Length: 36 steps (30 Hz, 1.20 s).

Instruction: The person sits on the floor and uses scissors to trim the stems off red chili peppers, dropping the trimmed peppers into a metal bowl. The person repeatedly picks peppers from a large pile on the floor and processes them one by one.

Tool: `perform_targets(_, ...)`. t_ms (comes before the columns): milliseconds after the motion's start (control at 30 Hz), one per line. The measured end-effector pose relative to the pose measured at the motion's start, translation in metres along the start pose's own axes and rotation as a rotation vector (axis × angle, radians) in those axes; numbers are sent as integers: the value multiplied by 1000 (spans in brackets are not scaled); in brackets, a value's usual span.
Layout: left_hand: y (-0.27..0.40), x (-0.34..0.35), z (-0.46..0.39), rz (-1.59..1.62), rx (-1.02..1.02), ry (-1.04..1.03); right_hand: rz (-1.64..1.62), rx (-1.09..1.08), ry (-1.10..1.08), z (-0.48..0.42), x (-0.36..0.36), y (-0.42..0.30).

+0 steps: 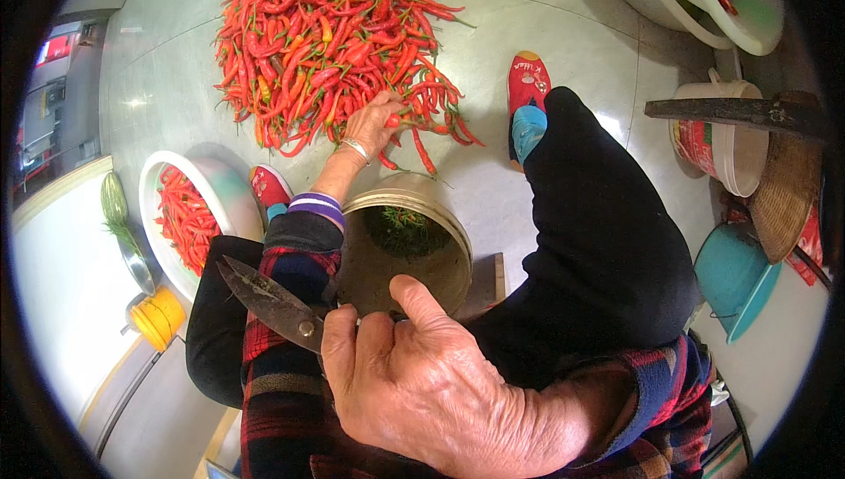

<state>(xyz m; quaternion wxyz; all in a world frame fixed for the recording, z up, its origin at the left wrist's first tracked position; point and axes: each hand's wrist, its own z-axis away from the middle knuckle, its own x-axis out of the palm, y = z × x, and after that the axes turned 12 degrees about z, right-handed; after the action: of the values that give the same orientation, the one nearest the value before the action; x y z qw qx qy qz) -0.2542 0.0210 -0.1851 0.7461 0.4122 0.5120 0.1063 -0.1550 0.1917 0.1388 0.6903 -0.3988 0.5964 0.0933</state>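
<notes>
A big heap of red chili peppers with green stems lies on the floor in front of me. My left hand, with a metal bracelet at the wrist, is at the heap's near edge, its fingers closed around a red chili pepper. My right hand is close to the camera and grips a pair of scissors. Their dark blades look closed and point up to the left; the handles are mostly hidden by the hand. Between my legs a bucket holds green stems at its bottom.
At left, a white basin holds red chili peppers, near a yellow container and a green gourd-like vegetable. At right are a white bucket, a dark bar-like piece, a woven hat, a turquoise basin and pale green basins.
</notes>
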Motion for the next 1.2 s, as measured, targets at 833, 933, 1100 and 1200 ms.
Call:
perform_targets(833, 168, -135, 117, 1075, -260, 546, -71, 153, 232, 3, -19, 14)
perform_targets(933, 186, -149, 146, 1063, -249, 517, -382, 174, 366, 4, -17, 7)
perform_targets(1100, 219, -150, 181, 1072, -131, 558, -714, 382, 236, 1, -7, 6)
perform_targets(1200, 236, -156, 195, 1101, -135, 508, -824, 390, 187, -2, 5, 7)
